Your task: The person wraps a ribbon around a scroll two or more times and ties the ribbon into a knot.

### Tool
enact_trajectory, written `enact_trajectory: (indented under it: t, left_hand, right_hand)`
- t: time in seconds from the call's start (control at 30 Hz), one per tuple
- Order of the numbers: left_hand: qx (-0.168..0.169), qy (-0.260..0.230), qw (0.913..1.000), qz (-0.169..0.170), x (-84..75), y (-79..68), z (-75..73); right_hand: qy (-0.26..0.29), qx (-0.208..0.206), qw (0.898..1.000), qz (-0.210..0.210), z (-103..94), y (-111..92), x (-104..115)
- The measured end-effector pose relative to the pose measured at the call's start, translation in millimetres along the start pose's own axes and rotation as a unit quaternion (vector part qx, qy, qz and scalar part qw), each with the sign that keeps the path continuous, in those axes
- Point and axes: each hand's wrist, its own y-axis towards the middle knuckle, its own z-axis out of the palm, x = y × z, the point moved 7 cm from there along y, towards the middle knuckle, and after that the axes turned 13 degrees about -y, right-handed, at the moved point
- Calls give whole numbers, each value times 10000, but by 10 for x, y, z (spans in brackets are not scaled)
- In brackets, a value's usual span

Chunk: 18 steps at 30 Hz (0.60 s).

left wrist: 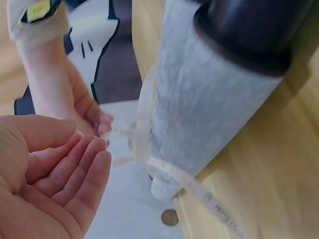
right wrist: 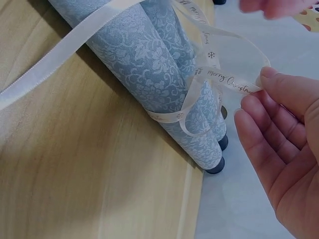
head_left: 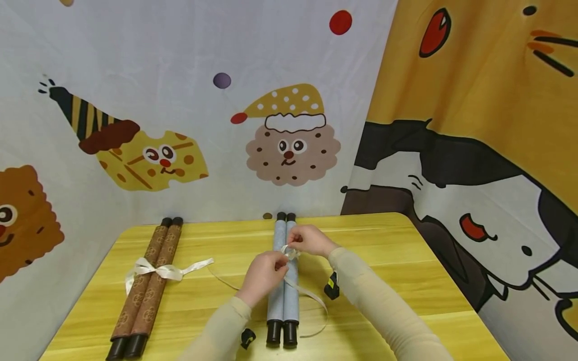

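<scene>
A pale blue, flower-patterned scroll [head_left: 275, 296] with two rolls side by side and black end knobs lies lengthwise on the table. Around its middle runs a cream ribbon [right wrist: 227, 80] printed with "Merry Christmas", with loose loops above the rolls. Thumb and index finger of my right hand [head_left: 311, 239] pinch one part of the ribbon just over the scroll's right side. My left hand [head_left: 263, 273] is at the left side, its thumb and index tips together at the ribbon; in the left wrist view a ribbon piece [left wrist: 122, 161] runs behind its fingers. One long tail [head_left: 322, 303] curves to the right.
A brown patterned scroll [head_left: 151, 293], tied with a white bow [head_left: 168, 271], lies on the left of the table [head_left: 375, 321]. Small black items with yellow marks [head_left: 331, 287] are worn at the wrists. A cartoon-printed curtain [head_left: 180, 60] hangs behind the table.
</scene>
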Motion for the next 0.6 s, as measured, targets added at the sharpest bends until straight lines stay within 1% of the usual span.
enact_trajectory:
  t: [0.07,0.2,0.27,0.3,0.37,0.53,0.6]
  left_hand:
    - [-151,4,9999,-58,37,50,-58]
    - [-384,-1,9987,-325,132,141,-149]
    - [-437,-57,9975,-548,185,175,-177]
    - [-444,-81,9970,-632,214,192,-189]
    - [-426,-92,9967,-681,253,227,-204]
    - [-293,-391,9952,-853,322,290,-212]
    - [-245,-573,9932,-979,350,304,-203]
  right_hand:
    - [37,-20,10000,-13,7,-5,-2]
    - [45,-25,10000,22,28,-12,-12]
    - [45,-26,10000,61,36,-15,-16]
    - [51,-30,10000,76,37,-18,-15]
    - [85,-48,9999,109,36,-27,-11]
    - [256,-162,9994,145,29,-42,-4]
    - [269,-221,9993,126,36,-40,-3]
